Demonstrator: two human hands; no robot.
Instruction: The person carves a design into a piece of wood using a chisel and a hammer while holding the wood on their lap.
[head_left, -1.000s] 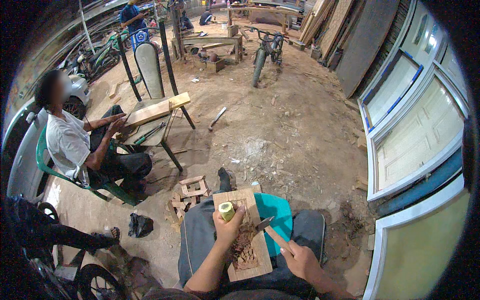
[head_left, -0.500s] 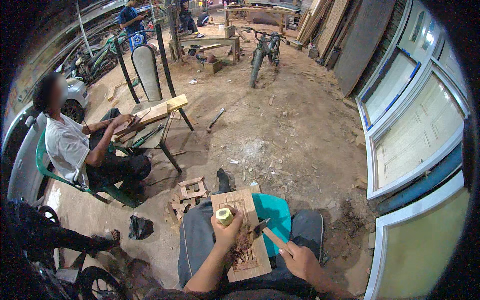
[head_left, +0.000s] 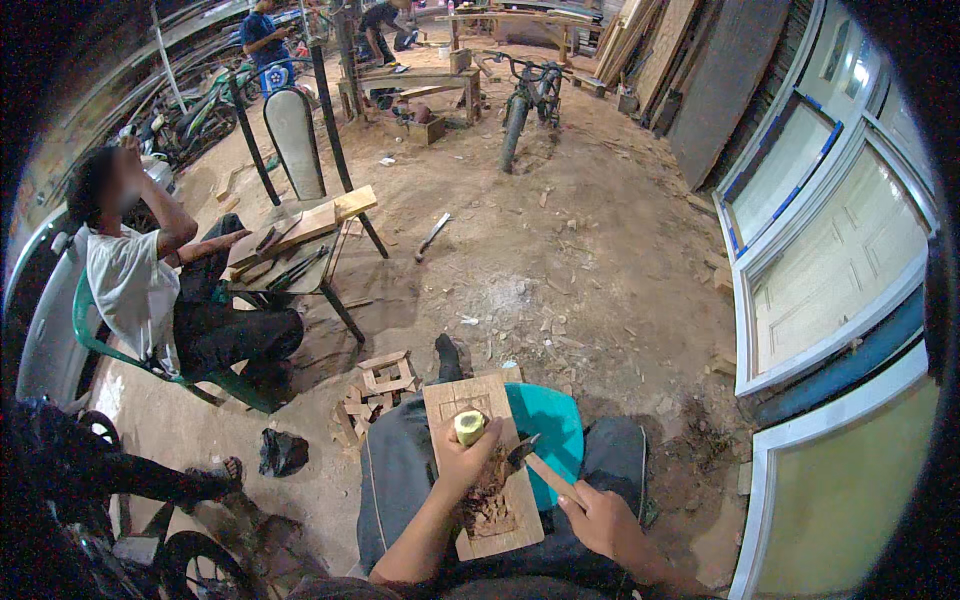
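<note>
A rectangular wooden board (head_left: 500,545) with a carved, recessed panel lies across my lap. My left hand (head_left: 466,462) is closed around a chisel (head_left: 469,427), its pale yellow handle end facing up; the hand hides its blade. Brown wood chips (head_left: 488,512) are heaped in the recess below that hand. In my right hand (head_left: 606,522) is a hammer (head_left: 550,478), gripped by its wooden handle. The dark hammer head sits over the board's right edge, apart from the chisel handle. Beneath the board's right side shows a teal plastic seat (head_left: 556,420).
Wood offcuts (head_left: 375,390) lie ahead of my left knee. Leftward, a seated person (head_left: 135,270) is beside a small table (head_left: 300,275) with tools and timber. Another hammer (head_left: 434,236) lies on the ground. A bicycle (head_left: 525,105) stands ahead; framed door panels (head_left: 830,260) lean at right.
My left hand and the chisel have shifted slightly right across the board. The hammer has barely moved. The seated person has raised a hand toward the head, and a person farther back has come into view.
</note>
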